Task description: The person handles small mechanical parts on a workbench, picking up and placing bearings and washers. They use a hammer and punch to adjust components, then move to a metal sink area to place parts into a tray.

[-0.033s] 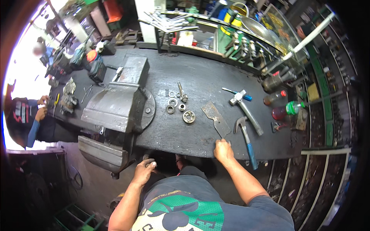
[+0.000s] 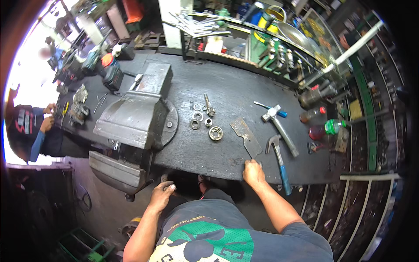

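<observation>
At the bench's front edge my right hand [image 2: 254,173] is closed around the narrow end of a flat, notched metal blade [image 2: 245,136]. The blade lies on the black workbench [image 2: 192,153], its wide end pointing away from me. My left hand [image 2: 161,195] hangs in front of the bench, near the vise, with thumb and fingers curled together. What it holds, if anything, is hidden. Left of the blade lie a ring bearing [image 2: 215,133], a splined shaft [image 2: 209,105] and several small metal rings [image 2: 195,124]. A claw hammer [image 2: 279,163] with a blue handle lies to its right.
A large bench vise [image 2: 131,118] fills the left side. A sledgehammer [image 2: 281,129] and a screwdriver [image 2: 262,105] lie to the right, near bottles [image 2: 323,130]. Cordless drills [image 2: 112,78] stand at the far left. Another person [image 2: 32,126] works beyond the vise.
</observation>
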Tool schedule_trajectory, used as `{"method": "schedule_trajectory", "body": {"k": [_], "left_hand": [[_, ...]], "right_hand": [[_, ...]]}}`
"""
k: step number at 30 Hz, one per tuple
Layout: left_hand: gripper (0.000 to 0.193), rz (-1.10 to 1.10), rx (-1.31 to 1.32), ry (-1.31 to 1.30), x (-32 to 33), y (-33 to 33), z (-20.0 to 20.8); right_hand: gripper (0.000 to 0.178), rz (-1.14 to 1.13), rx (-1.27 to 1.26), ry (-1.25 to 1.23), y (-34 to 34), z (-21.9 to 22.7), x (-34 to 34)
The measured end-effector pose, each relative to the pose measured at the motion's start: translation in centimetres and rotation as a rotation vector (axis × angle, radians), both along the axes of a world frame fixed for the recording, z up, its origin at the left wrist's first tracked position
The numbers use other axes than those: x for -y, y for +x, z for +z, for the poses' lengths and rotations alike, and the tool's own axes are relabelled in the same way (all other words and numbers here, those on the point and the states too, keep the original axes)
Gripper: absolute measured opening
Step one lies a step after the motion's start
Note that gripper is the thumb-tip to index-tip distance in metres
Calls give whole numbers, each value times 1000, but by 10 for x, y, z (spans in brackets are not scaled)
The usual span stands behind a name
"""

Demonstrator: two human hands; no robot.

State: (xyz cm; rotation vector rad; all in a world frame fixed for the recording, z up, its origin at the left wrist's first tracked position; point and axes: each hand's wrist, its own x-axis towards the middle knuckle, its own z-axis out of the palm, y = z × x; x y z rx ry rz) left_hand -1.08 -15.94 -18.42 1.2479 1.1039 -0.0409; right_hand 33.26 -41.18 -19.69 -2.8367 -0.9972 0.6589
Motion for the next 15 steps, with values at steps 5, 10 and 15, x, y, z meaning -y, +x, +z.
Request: {"method": "schedule_trajectory", "body": {"k": [5, 10, 15], "left_hand": [[52, 331, -9, -77, 37, -75, 5], [62, 767, -117, -72, 86, -153, -7], [60, 986, -230, -100, 155, -220, -35]], "right_hand": [[16, -189, -389, 199, 16, 8, -15], [18, -401, -1497, 364, 6, 11, -63], [27, 91, -1563, -72, -58, 24, -98]]}}
